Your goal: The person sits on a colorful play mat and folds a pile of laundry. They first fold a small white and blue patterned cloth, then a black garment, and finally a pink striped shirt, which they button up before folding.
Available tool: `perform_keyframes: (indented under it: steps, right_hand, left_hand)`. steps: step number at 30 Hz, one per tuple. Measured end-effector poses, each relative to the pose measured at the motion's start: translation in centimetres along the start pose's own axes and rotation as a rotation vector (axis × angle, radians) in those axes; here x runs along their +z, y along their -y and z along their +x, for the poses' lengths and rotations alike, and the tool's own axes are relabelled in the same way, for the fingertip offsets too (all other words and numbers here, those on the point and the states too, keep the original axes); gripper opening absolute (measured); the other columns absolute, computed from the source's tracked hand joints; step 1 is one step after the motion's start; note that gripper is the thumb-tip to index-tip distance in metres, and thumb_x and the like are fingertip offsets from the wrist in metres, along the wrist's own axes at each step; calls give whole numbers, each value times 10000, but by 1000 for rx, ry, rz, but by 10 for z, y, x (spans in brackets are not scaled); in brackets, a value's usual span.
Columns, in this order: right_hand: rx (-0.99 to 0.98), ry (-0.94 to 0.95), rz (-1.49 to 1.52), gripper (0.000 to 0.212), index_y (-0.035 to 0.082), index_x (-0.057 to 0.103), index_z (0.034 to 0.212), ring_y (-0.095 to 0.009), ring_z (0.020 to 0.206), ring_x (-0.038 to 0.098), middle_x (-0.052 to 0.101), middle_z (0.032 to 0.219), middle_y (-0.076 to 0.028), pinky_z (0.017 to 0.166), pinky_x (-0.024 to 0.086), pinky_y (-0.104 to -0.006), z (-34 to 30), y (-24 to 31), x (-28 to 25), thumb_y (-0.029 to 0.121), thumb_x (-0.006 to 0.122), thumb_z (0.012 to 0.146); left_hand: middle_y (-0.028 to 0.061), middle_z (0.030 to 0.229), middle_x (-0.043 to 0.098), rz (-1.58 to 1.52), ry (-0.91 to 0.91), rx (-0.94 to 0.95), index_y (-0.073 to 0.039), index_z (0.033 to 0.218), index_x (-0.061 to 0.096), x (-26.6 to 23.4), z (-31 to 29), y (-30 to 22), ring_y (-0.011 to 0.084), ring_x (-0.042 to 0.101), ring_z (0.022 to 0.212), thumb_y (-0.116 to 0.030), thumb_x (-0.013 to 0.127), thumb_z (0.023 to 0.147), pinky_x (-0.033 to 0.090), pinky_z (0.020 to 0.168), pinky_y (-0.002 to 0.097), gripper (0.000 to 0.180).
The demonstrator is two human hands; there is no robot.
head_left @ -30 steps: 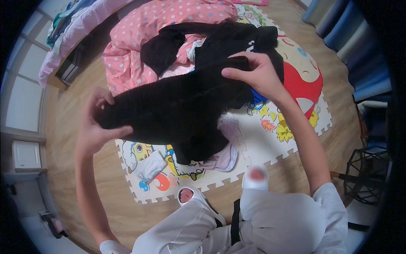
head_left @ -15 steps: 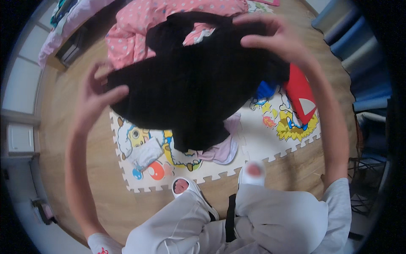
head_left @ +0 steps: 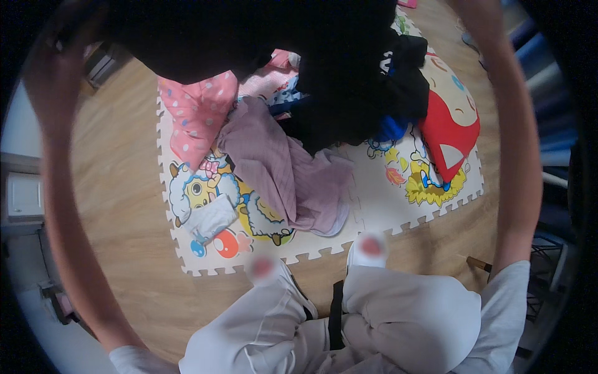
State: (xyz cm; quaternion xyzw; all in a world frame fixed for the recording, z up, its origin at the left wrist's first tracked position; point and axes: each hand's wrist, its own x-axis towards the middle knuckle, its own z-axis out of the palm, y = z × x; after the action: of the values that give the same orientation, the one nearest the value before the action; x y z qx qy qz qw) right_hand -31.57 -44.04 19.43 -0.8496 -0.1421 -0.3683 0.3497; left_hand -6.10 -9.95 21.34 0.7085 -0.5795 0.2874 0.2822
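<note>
A black garment (head_left: pixel 249 31) is held up and spread wide across the top of the view. My left hand (head_left: pixel 62 75), dark and blurred, is closed at its left end. My right hand (head_left: pixel 476 15) is raised at the top right; its fingers are out of the picture. Beneath the garment, more black cloth (head_left: pixel 349 112) lies over the pile on the mat; I cannot tell where the two part. A mauve ribbed cloth (head_left: pixel 268 156) lies crumpled beside a pink polka-dot cloth (head_left: pixel 199 118).
A white foam mat (head_left: pixel 380 199) with cartoon prints covers the wooden floor (head_left: pixel 118 206). On it are a folded white cloth (head_left: pixel 215 218), a blue cloth (head_left: pixel 392 129) and a red cushion-like thing (head_left: pixel 445 137) with a face. Blue curtains (head_left: pixel 548 93) hang at the right.
Both my hands have gone up and outward, lifting the black garment toward the top of the view. The mauve cloth and more of the pile below are now uncovered.
</note>
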Motion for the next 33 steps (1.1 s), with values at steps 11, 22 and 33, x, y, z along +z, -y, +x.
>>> perform_keyframes:
  steps: [11,22,33]
  right_hand:
    - [503,252,-21,279,50,707,937,-258,921,666,704,967,-95,792,536,-337,-278,-17,118,-11,685,666]
    - [341,587,-258,333,102,620,937,-217,1075,574,646,1058,-26,938,432,-395,-353,-19,152,33,687,618]
    - [523,668,-333,434,217,577,1284,-259,1088,527,569,1190,-102,913,389,-428,-342,-9,173,412,577,896]
  left_hand:
    - [147,1089,634,-347,522,-310,5,838,546,147,-279,-129,349,632,923,43,666,595,528,745,384,274]
    - [80,1083,605,-69,758,-128,-87,854,582,174,-350,-152,310,538,1057,-82,688,610,431,888,434,266]
    - [153,1076,576,-225,693,-309,-38,1190,586,201,-336,-175,320,571,962,-140,667,817,492,788,386,395]
